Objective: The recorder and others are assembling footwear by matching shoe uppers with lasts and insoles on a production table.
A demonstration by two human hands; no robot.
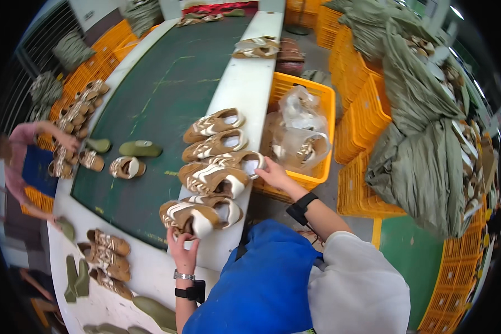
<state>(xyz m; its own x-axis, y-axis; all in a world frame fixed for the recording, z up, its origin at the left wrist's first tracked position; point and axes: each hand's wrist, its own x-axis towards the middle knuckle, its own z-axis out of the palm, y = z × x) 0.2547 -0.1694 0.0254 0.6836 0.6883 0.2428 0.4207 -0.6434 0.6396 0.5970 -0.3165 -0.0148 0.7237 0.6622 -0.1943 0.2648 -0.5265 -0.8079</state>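
Note:
A row of tan-and-white sneakers lies along the white table edge in front of me. My left hand (183,254) grips the nearest sneaker (179,213) at its near side, fingers around the opening. With thumb and fingers, my right hand (274,173) holds the heel of another sneaker (236,160) farther along the row. Between the two lie a sneaker with a white heel (209,179) and one partly hidden sneaker (226,211). Beyond my right hand rest two more, a middle sneaker (214,146) and a far sneaker (212,123).
A dark green conveyor belt (167,106) runs between white ledges, carrying a sneaker (127,167) and a green shoe last (141,148). Across it, a person in pink (25,161) handles shoes. A yellow crate (328,125) with bagged shoes stands right; stacked crates (355,119) stand behind.

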